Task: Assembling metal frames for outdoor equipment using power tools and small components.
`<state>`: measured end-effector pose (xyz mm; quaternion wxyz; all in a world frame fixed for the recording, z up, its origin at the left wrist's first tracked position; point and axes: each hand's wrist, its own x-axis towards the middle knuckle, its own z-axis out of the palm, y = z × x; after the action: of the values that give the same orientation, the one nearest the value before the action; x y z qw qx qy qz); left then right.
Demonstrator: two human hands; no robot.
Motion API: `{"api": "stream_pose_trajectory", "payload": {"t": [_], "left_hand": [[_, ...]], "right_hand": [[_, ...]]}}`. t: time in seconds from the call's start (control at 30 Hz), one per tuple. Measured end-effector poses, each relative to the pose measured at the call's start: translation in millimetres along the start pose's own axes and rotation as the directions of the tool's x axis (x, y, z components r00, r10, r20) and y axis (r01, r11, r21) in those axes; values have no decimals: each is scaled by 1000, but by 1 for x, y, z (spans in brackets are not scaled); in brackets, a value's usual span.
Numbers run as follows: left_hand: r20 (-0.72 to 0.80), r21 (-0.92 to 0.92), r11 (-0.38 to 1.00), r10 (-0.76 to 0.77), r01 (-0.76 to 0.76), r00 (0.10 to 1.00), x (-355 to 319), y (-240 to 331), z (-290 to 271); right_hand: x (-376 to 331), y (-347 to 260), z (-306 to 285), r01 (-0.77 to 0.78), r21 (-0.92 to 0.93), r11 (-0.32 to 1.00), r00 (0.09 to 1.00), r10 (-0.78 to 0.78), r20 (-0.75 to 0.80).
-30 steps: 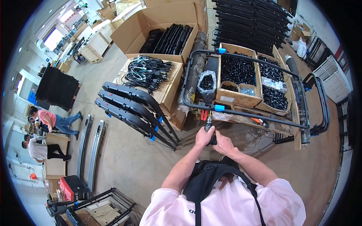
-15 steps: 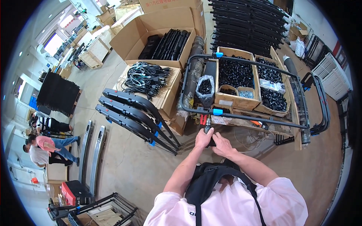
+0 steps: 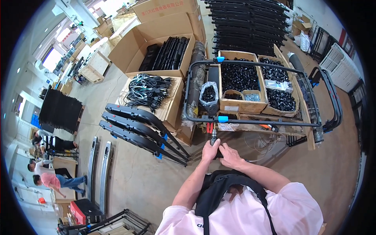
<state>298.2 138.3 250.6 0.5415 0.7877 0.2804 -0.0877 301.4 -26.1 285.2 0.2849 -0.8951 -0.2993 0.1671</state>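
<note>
2 hands [image 3: 211, 149] hold a metal-nosed tool [image 3: 214, 134] beside a round-cornered black frame [image 3: 256, 122].

Bright light; ceiling lamps [image 3: 18, 70] and a window [image 3: 51, 60] glare white; soft shadows on the concrete floor [image 3: 133, 184]; fisheye bowing toward black corners

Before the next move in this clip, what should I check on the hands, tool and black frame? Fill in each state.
1. Left hand closed around the handheld tool: ok.
2. Right hand firmly gripping it: cannot tell, fingers partly hidden.
3. Tool pointing toward the black frame: ok.
4. Tool tip seated on the frame: cannot tell, too small.
5. Frame secured against shifting: cannot tell.
</note>
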Motion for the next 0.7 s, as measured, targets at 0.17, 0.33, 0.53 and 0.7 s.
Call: {"api": "stream_pose_trajectory", "payload": {"t": [0.17,0.33,0.53,0.7], "left_hand": [[-36,18,1000,14,-13,999,-7,1,-1],[-18,-11,1000,6,-6,1000,-18,0,2],[3,-38,999,30,-30,1000,-28,3,22],[-16,-85,992,95,-96,995,-23,8,34]], "right_hand": [[-3,-1,-1,13,10,1000,1000,-13,11],[-14,-3,-6,10,23,1000,1000,-11,25],[-35,6,-13,-44,28,999,999,44,6],[-34,19,-19,-82,38,996,997,82,4]]}}
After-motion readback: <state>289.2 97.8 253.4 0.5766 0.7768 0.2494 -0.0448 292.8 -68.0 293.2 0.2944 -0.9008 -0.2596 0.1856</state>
